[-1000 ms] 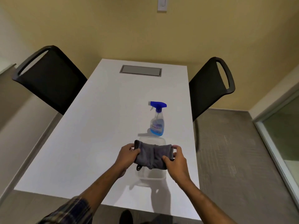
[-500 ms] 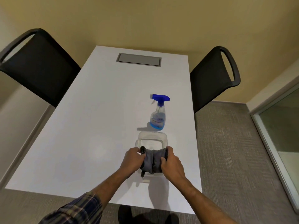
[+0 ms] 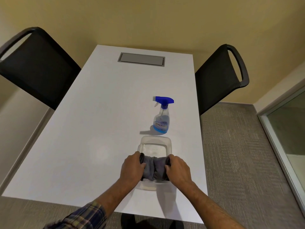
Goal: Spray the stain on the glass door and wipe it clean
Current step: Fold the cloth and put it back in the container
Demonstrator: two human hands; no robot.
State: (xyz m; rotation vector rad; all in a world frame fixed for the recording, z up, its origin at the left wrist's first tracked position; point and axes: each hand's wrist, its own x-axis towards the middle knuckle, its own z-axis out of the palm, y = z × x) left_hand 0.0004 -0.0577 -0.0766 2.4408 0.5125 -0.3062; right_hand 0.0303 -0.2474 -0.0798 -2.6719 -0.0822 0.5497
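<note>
Left hand: the left hand (image 3: 132,167) gripped one end of a bunched grey cloth (image 3: 154,168), its fingers (image 3: 142,165) curled shut around the fabric.
Right hand: the right hand (image 3: 179,171) held the other end the same way, fingers (image 3: 168,167) closed over the cloth, knuckles up.
Cloth: it was bunched between the two hands, directly over the near end of a clear, shallow plastic tub (image 3: 155,142); whether it touched the tub could not be told.
Tub: it sat on the white counter (image 3: 82,129), reaching from under the fingers to just beyond them; it looked to hold little or nothing.
Spray bottle: a clear plastic bottle with a blue trigger head (image 3: 161,116) stood upright on the counter just beyond the tub, further from the fingers, untouched.
Glass door: a framed glass panel (image 3: 288,138) showed well off to the right of the right hand, at the frame's edge; no stain could be made out on it.
Step, as judged: the cloth was being readied; spraying and wiping were not yet done.
Risk: if the cloth was wet, wringing it past the tub's near rim would drip onto the counter.
Risk: pressing down on the light tub's near end could tip or slide it toward the counter edge.
Risk: a reach forward over the tub for the bottle could knock it over.
</note>
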